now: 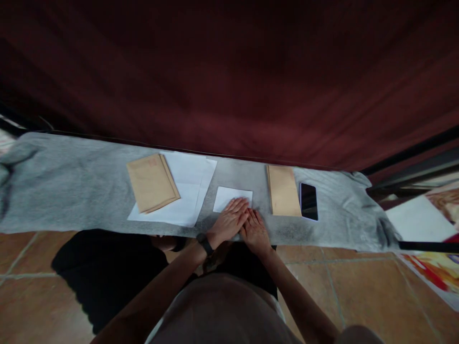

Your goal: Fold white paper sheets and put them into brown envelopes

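Observation:
A small white paper (pixel 224 198) lies on the grey cloth in front of me. My left hand (pixel 231 220) rests flat on its lower right part, fingers stretched out and pointing up to the right. Touching it, my right hand (pixel 255 231) lies flat by the paper's lower right corner. Neither hand grips anything. Left of the paper, brown envelopes (pixel 152 184) lie over large white sheets (pixel 186 200). Another brown envelope stack (pixel 285 191) sits to the right, with a phone (pixel 309 201) beside it.
The grey cloth (pixel 71 186) covers a long, narrow surface. A dark red curtain (pixel 229 86) hangs along its far edge. Tiled floor (pixel 315 282) shows on the near side. Printed sheets (pixel 437 267) are at the far right.

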### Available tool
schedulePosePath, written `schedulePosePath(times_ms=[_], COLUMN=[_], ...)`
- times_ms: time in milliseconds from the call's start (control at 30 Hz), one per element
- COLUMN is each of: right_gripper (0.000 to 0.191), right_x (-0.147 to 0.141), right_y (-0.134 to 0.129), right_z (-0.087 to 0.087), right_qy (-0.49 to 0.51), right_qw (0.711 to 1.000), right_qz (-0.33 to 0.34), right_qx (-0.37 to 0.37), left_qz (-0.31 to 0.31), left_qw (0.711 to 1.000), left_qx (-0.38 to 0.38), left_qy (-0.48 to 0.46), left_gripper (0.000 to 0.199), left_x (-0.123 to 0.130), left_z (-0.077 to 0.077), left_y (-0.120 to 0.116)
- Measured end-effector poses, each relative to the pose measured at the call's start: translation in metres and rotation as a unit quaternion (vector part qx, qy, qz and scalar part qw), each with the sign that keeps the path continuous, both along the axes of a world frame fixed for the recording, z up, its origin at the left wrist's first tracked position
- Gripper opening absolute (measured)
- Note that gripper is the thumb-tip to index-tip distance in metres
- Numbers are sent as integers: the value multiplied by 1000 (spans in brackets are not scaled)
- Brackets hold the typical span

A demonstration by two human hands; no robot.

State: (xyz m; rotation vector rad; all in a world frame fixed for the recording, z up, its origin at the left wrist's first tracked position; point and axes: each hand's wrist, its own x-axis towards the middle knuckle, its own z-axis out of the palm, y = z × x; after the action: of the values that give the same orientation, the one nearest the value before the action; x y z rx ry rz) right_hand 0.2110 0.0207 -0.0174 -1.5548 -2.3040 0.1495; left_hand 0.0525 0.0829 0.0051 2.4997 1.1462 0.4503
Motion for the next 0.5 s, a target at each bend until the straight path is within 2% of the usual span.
schedulePosePath(times_ms=[67,133,300,500], right_gripper=[46,46,47,48], right_x=[-1,-1,-2,-3], right_y=[1,1,0,0], right_z=[0,1,6,8], right_qy=[-7,-7,8,7], right_qw=[1000,1000,1000,1000], right_qz=[3,3,-8,-12], right_qx=[1,0,-2,-8], left_qz=[-45,-56,-56,-39], left_qw=[999,998,998,999], left_qx=[-23,-33,-38,-14], left_qy=[-8,-13,10,32], left_gripper=[51,52,53,56], left_x=[11,17,18,25], left_z=[-2,-5,-11,-13], left_y=[9,20,43,58])
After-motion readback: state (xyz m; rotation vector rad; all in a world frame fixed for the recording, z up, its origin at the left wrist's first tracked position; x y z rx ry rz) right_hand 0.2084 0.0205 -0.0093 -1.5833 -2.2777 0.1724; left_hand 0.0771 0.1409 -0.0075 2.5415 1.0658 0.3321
